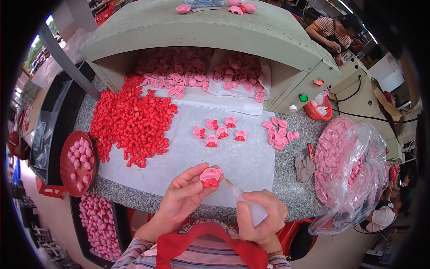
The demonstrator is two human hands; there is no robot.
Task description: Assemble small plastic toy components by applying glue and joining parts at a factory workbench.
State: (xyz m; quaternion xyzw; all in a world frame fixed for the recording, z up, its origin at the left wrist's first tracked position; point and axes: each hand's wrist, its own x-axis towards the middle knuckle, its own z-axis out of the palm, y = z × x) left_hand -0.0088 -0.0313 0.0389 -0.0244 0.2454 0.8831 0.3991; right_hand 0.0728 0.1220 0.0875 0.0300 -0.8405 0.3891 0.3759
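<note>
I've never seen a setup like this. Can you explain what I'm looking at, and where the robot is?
There is no robot: these are a person's bare hands. The single picture comes from a wide fisheye camera worn on that person's head, looking down, so straight edges look curved.

The left hand holds a small pink-and-red piece. The right hand grips a squeeze bottle, its thin tip close to that piece.

On the white sheet lie six similar pieces and part of a heap of red parts. Loose pink parts lie to the right, beside a plastic bag of more.
</note>
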